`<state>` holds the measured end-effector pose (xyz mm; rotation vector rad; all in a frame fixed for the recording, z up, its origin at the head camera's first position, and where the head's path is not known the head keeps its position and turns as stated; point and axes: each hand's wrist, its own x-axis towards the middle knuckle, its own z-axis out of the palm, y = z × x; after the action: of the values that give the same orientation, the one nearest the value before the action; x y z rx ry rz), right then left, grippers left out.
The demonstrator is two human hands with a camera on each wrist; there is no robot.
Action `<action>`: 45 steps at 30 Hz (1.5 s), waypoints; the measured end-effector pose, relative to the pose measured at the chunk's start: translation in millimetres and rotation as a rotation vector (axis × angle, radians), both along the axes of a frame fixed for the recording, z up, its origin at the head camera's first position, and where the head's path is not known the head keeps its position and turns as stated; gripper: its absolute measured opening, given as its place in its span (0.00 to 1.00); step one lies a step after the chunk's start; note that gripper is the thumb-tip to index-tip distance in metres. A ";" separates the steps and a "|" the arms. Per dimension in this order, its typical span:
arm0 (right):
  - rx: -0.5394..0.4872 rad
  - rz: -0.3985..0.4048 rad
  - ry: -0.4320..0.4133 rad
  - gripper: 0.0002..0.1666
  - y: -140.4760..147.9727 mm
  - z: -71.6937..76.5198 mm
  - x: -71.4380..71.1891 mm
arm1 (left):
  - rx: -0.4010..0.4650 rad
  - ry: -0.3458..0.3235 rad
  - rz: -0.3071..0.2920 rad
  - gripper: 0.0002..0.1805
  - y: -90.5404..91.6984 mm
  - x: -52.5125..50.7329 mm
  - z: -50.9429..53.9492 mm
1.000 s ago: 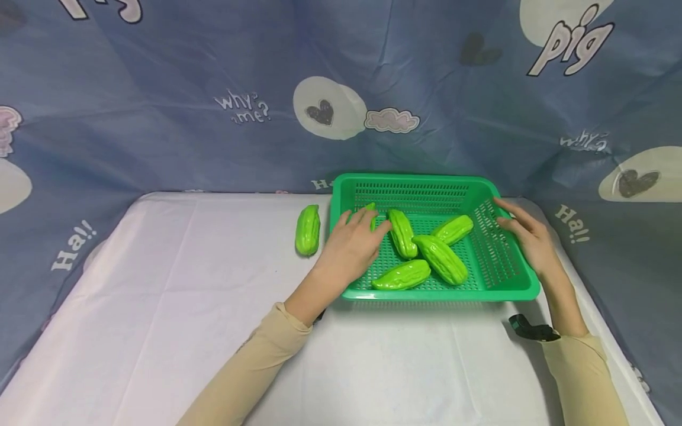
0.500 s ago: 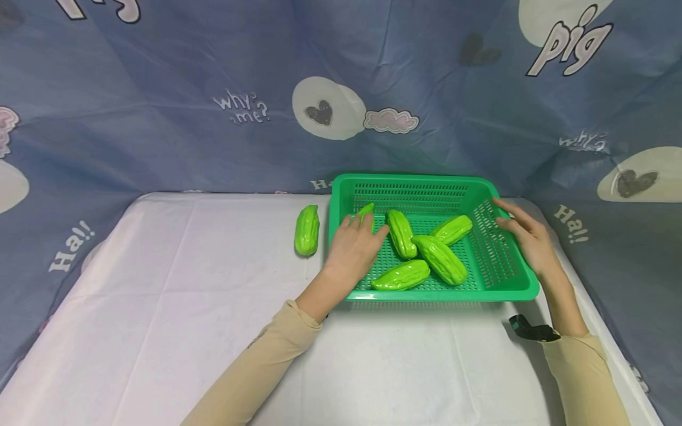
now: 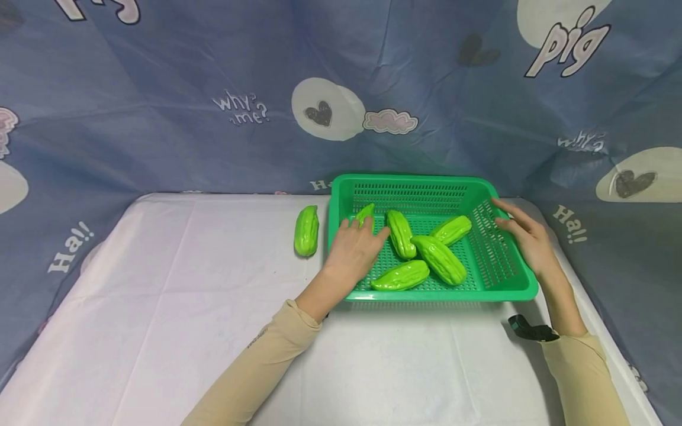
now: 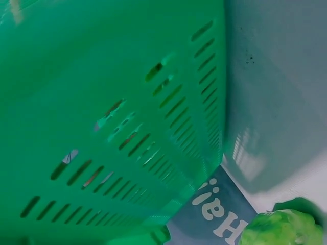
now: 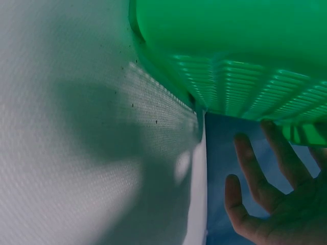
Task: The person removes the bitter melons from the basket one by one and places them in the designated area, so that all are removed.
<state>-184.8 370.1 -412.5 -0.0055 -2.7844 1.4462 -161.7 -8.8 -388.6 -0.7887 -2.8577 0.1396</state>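
Observation:
Several glossy, ridged bright-green bitter melons lie in a green plastic basket (image 3: 442,295). My left hand (image 3: 351,251) reaches over the basket's left wall, its fingers lying over one bitter melon (image 3: 366,211) whose tip shows past them. The thumb stands apart from that melon, and the fingertips are partly hidden. At the right rim is my right hand (image 3: 533,245); in the right wrist view its fingers (image 5: 249,158) are spread and mostly straight by the basket's outer wall. Another bitter melon (image 3: 306,231) lies on the white cloth, left of the basket.
Inside the basket are a bitter melon (image 3: 401,235) beside the left hand, one near the front (image 3: 401,276), and two touching at the right, including a large bitter melon (image 3: 439,259). A white-clothed table (image 3: 176,319) meets a printed blue backdrop (image 3: 202,148) behind.
My left hand has drawn slightly back toward me, uncovering more of the bitter melon under its fingers. That melon stays in place. The right hand and basket look unmoved.

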 end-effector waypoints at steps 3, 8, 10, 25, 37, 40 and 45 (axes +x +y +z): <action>-0.003 -0.002 0.000 0.34 0.0 -0.5 0.4 | -0.007 -0.013 0.005 0.20 1.2 -1.1 -0.1; -0.011 -0.006 0.002 0.33 -0.4 -0.7 -0.1 | -0.022 -0.049 0.017 0.26 4.2 -2.9 1.1; -0.011 -0.006 0.005 0.33 -0.2 -0.5 -0.3 | -0.021 -0.071 0.017 0.27 5.3 -3.5 2.7; -0.012 -0.010 0.009 0.33 0.1 -0.2 -0.2 | -0.008 -0.247 -0.012 0.36 8.3 -3.5 7.8; -0.021 -0.006 0.007 0.33 -0.5 -0.4 -0.4 | 0.007 -0.273 0.009 0.34 8.8 -0.8 8.2; -0.022 -0.003 0.008 0.33 -0.6 -0.5 0.1 | -0.002 -0.310 0.020 0.37 8.8 0.2 8.0; -0.017 -0.003 0.007 0.33 0.0 -0.4 0.3 | -0.005 -0.327 0.029 0.39 9.6 0.7 7.4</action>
<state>-184.4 370.0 -412.9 -0.0051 -2.7654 1.4667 -161.0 0.8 -381.2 -0.8409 -3.1755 0.0226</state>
